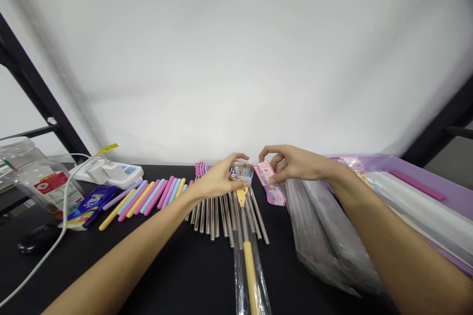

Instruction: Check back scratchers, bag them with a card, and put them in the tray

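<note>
My left hand grips the top end of a long clear plastic sleeve. Inside the sleeve lies a stick with a yellow fork-shaped head, a metal shaft and a yellow handle. Thumb and fingers of my right hand pinch a pink printed card strip, whose lower part rests on the black table. Under and beside my left hand, several metal rods with pink and purple heads lie in a row.
Several pastel handles lie to the left, near a purple packet, a power strip, a clear jar, a black mouse and a white cable. On the right are clear plastic sleeves and a purple bin.
</note>
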`<state>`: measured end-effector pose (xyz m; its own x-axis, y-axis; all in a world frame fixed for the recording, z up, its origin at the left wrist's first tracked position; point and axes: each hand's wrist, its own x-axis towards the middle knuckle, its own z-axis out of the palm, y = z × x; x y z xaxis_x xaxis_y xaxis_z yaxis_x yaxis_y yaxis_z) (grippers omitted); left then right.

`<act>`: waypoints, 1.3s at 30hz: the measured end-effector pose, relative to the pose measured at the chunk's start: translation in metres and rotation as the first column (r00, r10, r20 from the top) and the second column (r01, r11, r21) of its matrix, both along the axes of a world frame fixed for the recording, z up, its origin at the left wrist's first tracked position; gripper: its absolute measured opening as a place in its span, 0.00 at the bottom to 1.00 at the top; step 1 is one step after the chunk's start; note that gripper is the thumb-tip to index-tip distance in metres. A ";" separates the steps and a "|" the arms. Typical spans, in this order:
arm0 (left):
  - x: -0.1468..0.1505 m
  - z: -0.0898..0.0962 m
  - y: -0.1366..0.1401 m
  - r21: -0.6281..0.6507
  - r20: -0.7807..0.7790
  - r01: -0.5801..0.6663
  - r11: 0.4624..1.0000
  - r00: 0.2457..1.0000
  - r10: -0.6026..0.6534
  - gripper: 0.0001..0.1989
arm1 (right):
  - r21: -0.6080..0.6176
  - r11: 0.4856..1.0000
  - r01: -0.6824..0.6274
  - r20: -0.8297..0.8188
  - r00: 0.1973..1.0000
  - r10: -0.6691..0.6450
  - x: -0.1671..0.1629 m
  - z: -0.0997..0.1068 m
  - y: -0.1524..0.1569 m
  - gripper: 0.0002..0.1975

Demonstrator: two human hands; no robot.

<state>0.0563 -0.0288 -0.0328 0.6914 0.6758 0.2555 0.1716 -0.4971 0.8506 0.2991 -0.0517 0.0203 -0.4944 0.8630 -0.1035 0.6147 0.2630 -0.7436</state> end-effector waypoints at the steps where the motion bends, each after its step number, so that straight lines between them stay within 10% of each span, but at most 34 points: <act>1: 0.000 -0.001 0.001 0.002 0.001 -0.004 1.000 1.000 0.004 0.29 | 0.009 1.000 -0.017 -0.063 0.998 0.018 -0.004 0.002 -0.001 0.22; 7: 0.001 -0.006 0.003 -0.044 0.051 0.023 0.999 0.998 -0.021 0.34 | 0.285 0.957 0.061 -0.120 0.992 -0.028 -0.026 0.002 0.000 0.12; 12: 0.001 -0.002 0.000 -0.063 0.064 0.038 0.997 0.997 -0.034 0.39 | 0.626 0.767 0.140 -0.026 0.987 -0.159 -0.034 -0.002 0.003 0.06; 18: 0.002 0.002 -0.004 -0.091 0.104 0.121 0.989 0.988 -0.111 0.39 | 0.391 0.908 0.149 -0.174 0.981 -0.086 -0.033 -0.002 -0.001 0.07; 28: 0.001 0.008 -0.006 -0.074 0.170 0.059 0.996 0.984 -0.046 0.42 | 0.354 0.921 0.159 -0.264 0.962 -0.065 -0.031 -0.002 0.000 0.23; 39: 0.002 0.008 -0.006 -0.122 0.160 0.022 0.992 0.987 -0.002 0.42 | 0.311 0.941 0.133 -0.271 0.962 -0.046 -0.032 -0.002 0.005 0.11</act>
